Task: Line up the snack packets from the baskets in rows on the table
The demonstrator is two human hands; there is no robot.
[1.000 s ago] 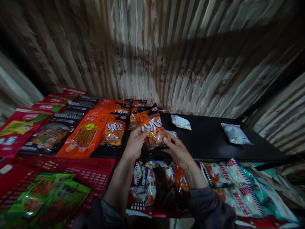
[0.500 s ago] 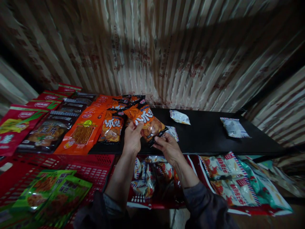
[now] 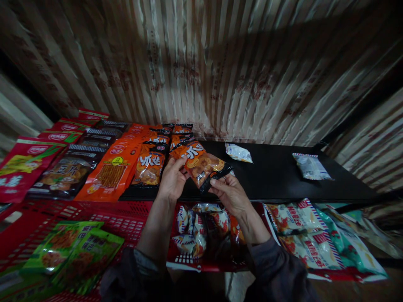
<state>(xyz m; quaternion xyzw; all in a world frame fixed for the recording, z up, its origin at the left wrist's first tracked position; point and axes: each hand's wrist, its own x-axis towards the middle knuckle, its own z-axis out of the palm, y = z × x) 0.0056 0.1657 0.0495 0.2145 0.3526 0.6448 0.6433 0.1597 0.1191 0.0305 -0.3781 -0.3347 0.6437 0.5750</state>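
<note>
Between my two hands, above the black shelf (image 3: 277,180), is a tilted orange-and-black snack bag (image 3: 206,163). My left hand (image 3: 174,178) grips its left edge, thumb on the front. With thumb and fingers my right hand (image 3: 231,191) pinches the bag's black lower-right corner. Just left of it stands a matching orange snack bag (image 3: 149,164), heading a row that runs back along the shelf. More of the same kind sit right behind the held bag. A flat orange packet of brown sticks (image 3: 108,174) leans farther left.
Dark snack packets (image 3: 66,170) and red packets (image 3: 25,167) fill the shelf's left end. Two small white packets (image 3: 239,152) lie apart to the right. Below, a red basket (image 3: 132,224) holds green packets (image 3: 88,256); others hold white-and-red bags (image 3: 308,245). Corrugated sheeting (image 3: 201,75) stands behind.
The held bag has turned and moved slightly right and down, uncovering more of the matching bags behind it. Both hands keep their grip on it.
</note>
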